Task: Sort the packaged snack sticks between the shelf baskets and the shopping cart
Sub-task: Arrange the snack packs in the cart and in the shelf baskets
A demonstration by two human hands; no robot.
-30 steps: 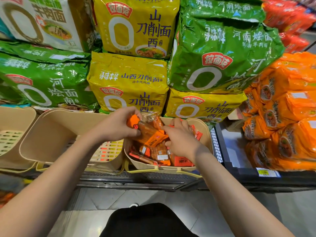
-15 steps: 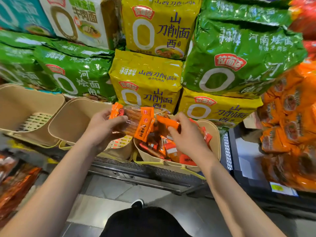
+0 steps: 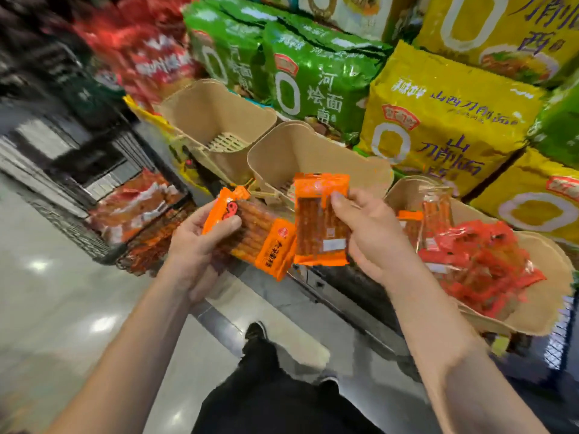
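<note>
Pack in my left hand: my left hand (image 3: pixel 200 245) grips an orange snack-stick pack (image 3: pixel 250 233) lying slantwise, thumb pressed on its upper-left end, fingers curled underneath. Through the clear middle I see brown sticks side by side; both ends are solid orange, the lower one with printed characters.

Pack in my right hand: my right hand (image 3: pixel 372 233) pinches a second orange pack (image 3: pixel 322 219) held upright, thumb on its front, fingers behind. It shows dark red-brown sticks, an orange top band and a small white label low down. Its lower-left corner overlaps the end of the first pack.

Where they are: both packs are in front of the middle beige basket (image 3: pixel 316 155), above the shelf edge.

Right basket: the beige basket on the right (image 3: pixel 545 308) holds a heap of red and orange snack packs (image 3: pixel 482 264), with two clear-windowed ones standing at the back.

Left basket: another beige basket (image 3: pixel 213 114) shows only its slatted floor.

Hard to make out: the left side is smeared by motion blur; a dark wire container (image 3: pixel 103 242) there holds reddish packets (image 3: pixel 134 205) whose print I cannot read. My fingertips behind both packs are hidden. The noodle bags (image 3: pixel 438 120) are cut off at the top and right.
</note>
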